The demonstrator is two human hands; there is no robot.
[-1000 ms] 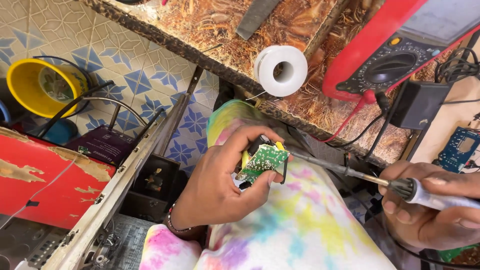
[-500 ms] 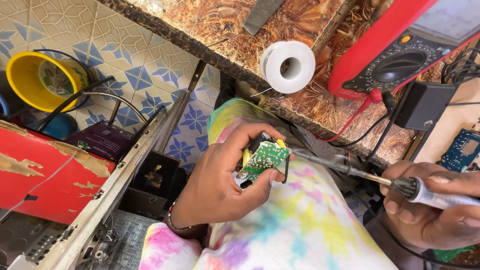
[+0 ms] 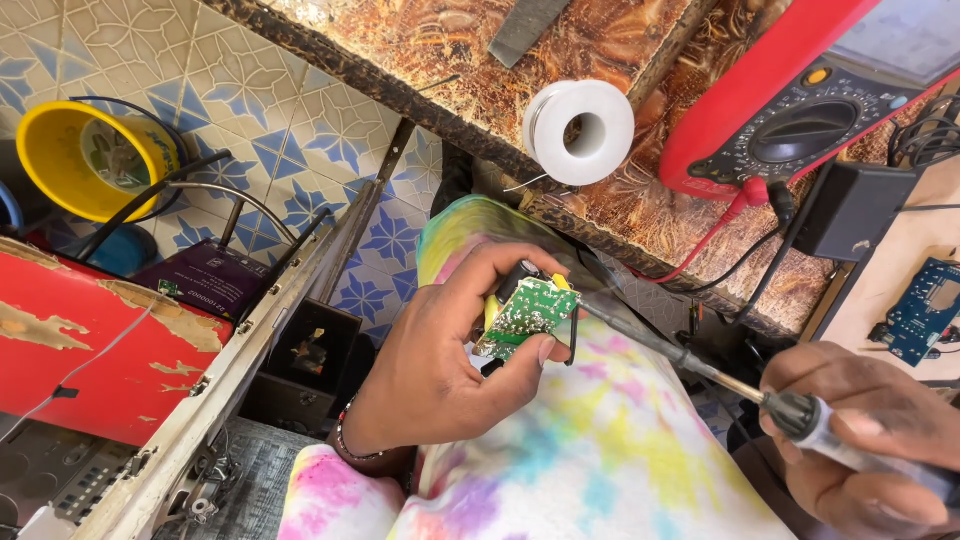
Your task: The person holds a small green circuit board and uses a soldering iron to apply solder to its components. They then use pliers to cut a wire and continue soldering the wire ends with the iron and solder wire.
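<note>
Small green circuit board (image 3: 527,318) sits mid-frame, over the tie-dye cloth (image 3: 610,450) on the person's lap, pinched in the left hand (image 3: 450,370): thumb under the lower edge, fingers curled over the top, solder side facing the camera. Soldering iron (image 3: 700,365) comes in from 4 o'clock, its tip touching the board's upper right corner by a yellow part. Right hand (image 3: 860,440) at 4 o'clock wraps closed around the iron's handle, partly cut by the frame edge. Bracelet on the left wrist.

At 12 o'clock from the board, white solder spool (image 3: 579,131) lies on the worn brown bench top (image 3: 440,60), near its edge. At 2 o'clock, red multimeter (image 3: 790,120) with red and black leads hanging down; black adapter (image 3: 850,210) just beside it. Blue circuit board (image 3: 925,310) at 3 o'clock, far right. At 10 o'clock, yellow bowl (image 3: 90,160) on the blue patterned tiles. Red chipped metal box (image 3: 90,340) at 9 o'clock.
</note>
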